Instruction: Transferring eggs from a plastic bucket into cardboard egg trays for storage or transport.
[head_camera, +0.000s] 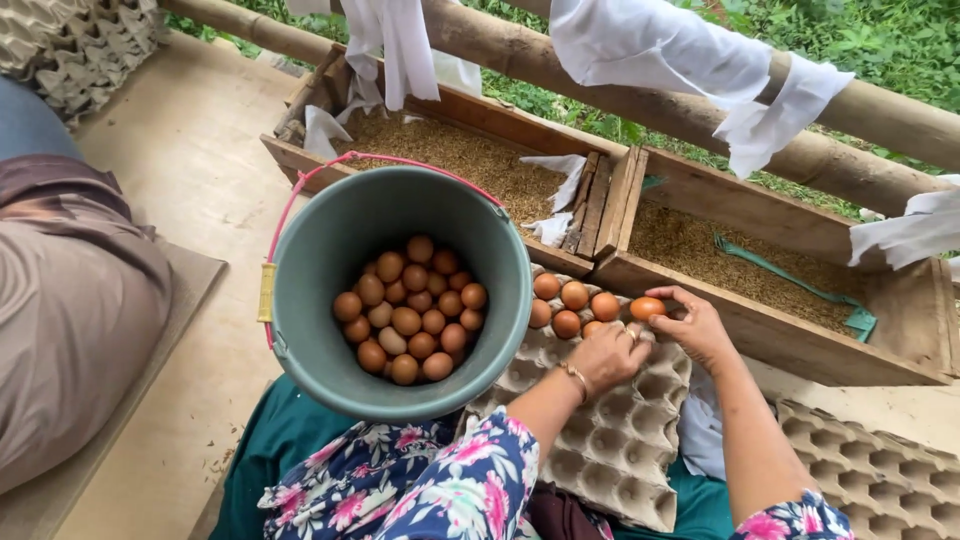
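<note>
Five brown eggs are sitting along the far row of the grey pulp egg tray (610, 450) on your lap. Your right hand (700, 325) is pinching a sixth brown egg (647, 307) over the next cup, so the row is filling in order. Your left hand (607, 355) is resting curled on the tray; whether it is holding an egg I cannot tell. You are keeping the green bucket (330, 250) of eggs touching the tray, within easy reach.
</note>
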